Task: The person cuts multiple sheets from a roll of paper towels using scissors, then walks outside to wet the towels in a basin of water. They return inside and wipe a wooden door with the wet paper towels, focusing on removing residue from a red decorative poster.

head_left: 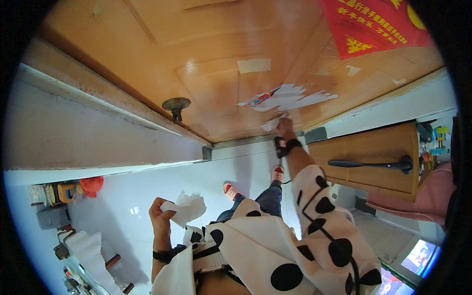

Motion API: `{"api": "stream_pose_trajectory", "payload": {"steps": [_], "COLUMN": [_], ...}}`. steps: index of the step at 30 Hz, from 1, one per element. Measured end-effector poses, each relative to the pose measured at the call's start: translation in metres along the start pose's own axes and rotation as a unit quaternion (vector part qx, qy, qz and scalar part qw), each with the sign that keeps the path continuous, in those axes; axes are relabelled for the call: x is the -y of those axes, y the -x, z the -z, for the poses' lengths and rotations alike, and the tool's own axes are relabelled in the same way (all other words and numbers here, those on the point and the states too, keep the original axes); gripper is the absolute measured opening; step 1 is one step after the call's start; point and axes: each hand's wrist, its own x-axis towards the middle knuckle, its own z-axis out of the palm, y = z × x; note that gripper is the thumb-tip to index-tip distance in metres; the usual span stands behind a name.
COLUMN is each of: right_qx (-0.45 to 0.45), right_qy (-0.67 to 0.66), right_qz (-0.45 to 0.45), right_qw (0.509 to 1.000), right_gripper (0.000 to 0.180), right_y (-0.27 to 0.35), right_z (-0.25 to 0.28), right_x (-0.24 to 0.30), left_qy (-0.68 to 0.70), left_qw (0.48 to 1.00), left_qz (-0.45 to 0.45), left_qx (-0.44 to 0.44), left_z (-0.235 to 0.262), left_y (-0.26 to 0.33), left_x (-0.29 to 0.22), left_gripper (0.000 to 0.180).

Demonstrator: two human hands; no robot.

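We are clenching crumpled paper [187,206] in our left hand [161,212], held low over the white floor [236,162]. Further right, a round knob [176,104] is sticking out of the wooden door [206,59]. Our right hand [285,129] is reaching up to the door, fingers pinching the torn white sticker [287,98] at its lower edge. A red poster [368,24] is hanging at far right.
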Motion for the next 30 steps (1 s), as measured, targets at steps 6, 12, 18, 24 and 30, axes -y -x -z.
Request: {"api": "stream_pose_trajectory", "payload": {"steps": [6,12,18,24,30], "right_qx": [0.061,0.095,0.154,0.058,-0.158], "right_qy": [-0.291,-0.916,-0.936,-0.924,-0.880], "right_qz": [0.083,-0.074,-0.150,-0.163,-0.141], "right_qw": [0.951,0.383,0.278,0.341,0.425], "right_gripper": [0.031,0.014,0.018,0.024,0.024], "right_y": [0.002,-0.004,0.008,0.019,0.038], "right_z": [-0.008,0.029,0.173,0.343,0.416], "right_x": [0.250,0.334,0.186,0.149,0.082], "left_qy": [-0.022,-0.015,0.004,0.002,0.041], "left_qw": [0.998,0.999,1.000,0.990,0.974], "left_qz": [0.014,0.013,0.007,-0.020,-0.078], "left_qx": [-0.051,-0.048,0.014,0.137,0.210], "left_z": [0.018,0.016,-0.004,-0.047,-0.088], "left_y": [0.012,0.011,-0.007,-0.031,-0.037], "left_x": [0.005,0.008,0.002,-0.015,-0.051], "left_gripper": [0.019,0.021,0.022,0.022,0.039]}}
